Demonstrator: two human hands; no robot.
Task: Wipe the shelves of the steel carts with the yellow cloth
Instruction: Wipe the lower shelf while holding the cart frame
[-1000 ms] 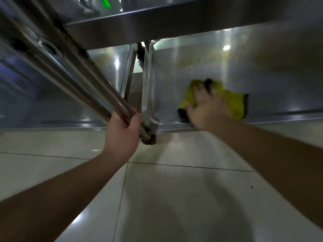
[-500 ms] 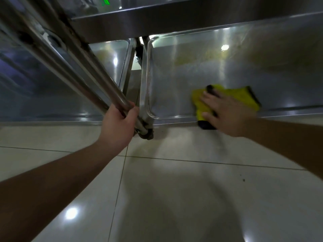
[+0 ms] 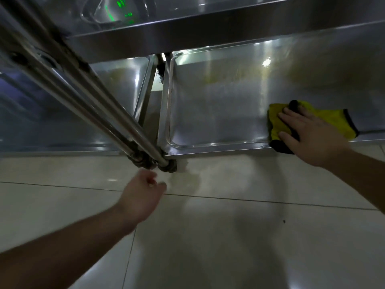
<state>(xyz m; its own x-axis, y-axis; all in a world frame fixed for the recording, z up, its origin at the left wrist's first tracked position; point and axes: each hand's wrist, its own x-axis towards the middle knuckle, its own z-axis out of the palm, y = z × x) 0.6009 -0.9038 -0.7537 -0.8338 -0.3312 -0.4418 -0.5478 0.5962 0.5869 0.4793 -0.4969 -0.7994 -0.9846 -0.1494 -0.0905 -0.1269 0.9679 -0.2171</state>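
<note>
Right hand, fingers flat, pressing crumpled yellow cloth onto bottom steel cart shelf, at its front lip. Left hand loosely curled, holding nothing, just below steel cart posts.

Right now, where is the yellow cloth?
In the head view, the yellow cloth lies far right on the right cart's bottom shelf, draped over its front rim, under the right hand.

Right hand at right of frame, palm down, fingers straight and spread, forearm entering from the right edge, left hand at lower centre, fingers loosely curled, gripping nothing, forearm stretching from lower left corner
</note>
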